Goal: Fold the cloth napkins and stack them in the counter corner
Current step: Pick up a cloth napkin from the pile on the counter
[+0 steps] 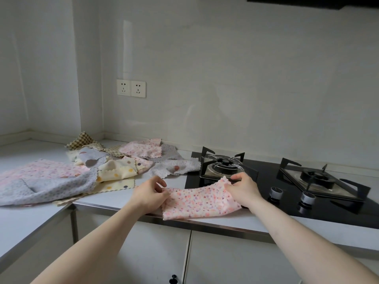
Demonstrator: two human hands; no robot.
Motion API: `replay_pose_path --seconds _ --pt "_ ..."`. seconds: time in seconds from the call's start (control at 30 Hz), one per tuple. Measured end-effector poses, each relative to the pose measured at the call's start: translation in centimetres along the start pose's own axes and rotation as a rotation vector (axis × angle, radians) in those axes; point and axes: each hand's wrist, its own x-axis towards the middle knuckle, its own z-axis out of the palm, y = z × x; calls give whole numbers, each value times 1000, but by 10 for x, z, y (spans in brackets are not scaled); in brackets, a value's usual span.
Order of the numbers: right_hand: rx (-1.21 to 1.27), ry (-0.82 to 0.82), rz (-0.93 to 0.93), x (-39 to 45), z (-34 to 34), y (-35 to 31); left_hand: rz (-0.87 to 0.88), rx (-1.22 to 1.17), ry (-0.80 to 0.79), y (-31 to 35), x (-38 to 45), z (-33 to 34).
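Left hand (150,193) pinches the left edge of the pink floral napkin (200,201); right hand (243,187) grips its right edge. Cloth spans between both hands at the bench (123,199) front, likely stretched flat for a clean fold. Unfolded napkins (114,165) lie beyond the left hand.

Both hands (150,194) (243,187) pinch a pink floral napkin (202,201) on the counter (123,197)

A black glass gas hob (266,203) set into the counter, with two burners: the left burner (224,163) and the right burner (316,178), each under a black pan support. Two control knobs (275,192) sit near the hob's front edge. Twin wall sockets (131,88) are mounted on the pale wall. Cabinet doors (225,261) stand below.
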Motion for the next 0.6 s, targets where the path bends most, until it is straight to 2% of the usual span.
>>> replay_pose_path --seconds 0.3,0.47,0.6 --pt "-56 -92 -83 -2 5 -59 -42 -104 -10 2 -1 -3" --pt "26 -154 -119 -18 37 -84 -50 -158 -13 0 0 -4" --pt "115 -273 -76 -29 66 -92 -60 -174 -9 0 1 -5"
